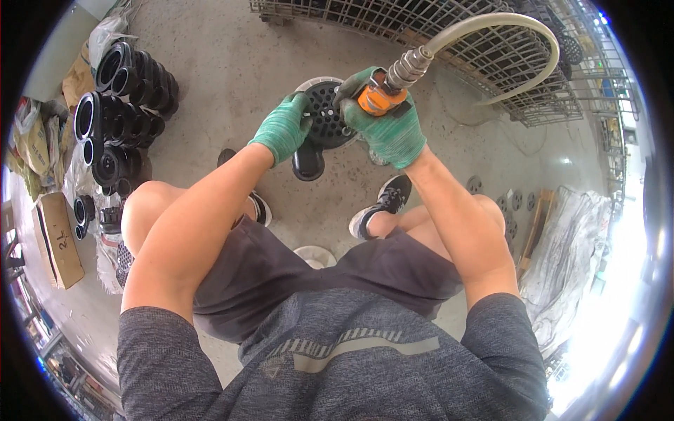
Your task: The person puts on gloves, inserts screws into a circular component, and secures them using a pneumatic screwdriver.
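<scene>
In front of me, between my feet, is a round black part with a perforated face and a pale rim behind it. A rounded black outlet sticks out from its near side. My left hand, in a green knit glove, is at the part's left edge with its fingers closed. A tiny light bit shows at those fingertips, too small to name. My right hand, gloved alike, is wrapped round an orange air tool over the part's right side. The tool's working end is hidden by my glove.
A pale air hose loops from the tool's metal coupling toward wire mesh cages. Black double-ring housings are stacked at left, near a cardboard box. Perforated discs and white sacks lie at right.
</scene>
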Demonstrator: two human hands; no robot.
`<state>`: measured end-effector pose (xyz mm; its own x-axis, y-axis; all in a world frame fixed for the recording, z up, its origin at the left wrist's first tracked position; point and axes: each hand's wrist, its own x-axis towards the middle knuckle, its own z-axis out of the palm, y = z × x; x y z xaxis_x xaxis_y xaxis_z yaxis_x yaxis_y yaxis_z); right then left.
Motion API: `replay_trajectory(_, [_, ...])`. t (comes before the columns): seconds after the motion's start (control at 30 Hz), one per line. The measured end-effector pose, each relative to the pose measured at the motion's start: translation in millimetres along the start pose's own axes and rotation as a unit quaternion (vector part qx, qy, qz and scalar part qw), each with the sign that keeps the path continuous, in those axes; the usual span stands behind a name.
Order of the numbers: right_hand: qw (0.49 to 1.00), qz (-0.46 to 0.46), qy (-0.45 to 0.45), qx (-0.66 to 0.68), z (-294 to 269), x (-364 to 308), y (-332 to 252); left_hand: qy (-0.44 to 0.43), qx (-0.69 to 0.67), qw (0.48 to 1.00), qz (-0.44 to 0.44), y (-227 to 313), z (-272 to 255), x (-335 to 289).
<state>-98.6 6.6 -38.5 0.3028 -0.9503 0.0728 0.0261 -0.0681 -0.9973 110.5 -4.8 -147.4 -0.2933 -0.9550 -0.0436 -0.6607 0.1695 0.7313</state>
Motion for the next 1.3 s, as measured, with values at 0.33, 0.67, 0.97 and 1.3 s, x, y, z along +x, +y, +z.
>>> replay_trajectory(0.33, [1.0, -0.008, -0.005, 0.001, -0.4, 1.2, 2.4, 0.011, 0.0, 1.0, 0.013, -4.2, 2.6, 0.8])
replay_trajectory(0.67, [1.0, 0.003, 0.002, 0.022, -3.7, 2.5, 3.6, 0.002, 0.134, 0.972, 0.193, 32.5, -2.8, -5.1])
replay_trajectory(0.97, [1.0, -0.009, 0.014, -0.003, -1.7, 2.9, 6.1, 0.015, 0.049, 0.99, 0.132, 26.4, 28.2, -2.6])
replay_trajectory(1.3, [0.999, -0.008, -0.008, -0.033, 2.1, 3.7, 2.1, 0.004, 0.06, 0.99, 0.13, 24.4, 23.6, -6.5])
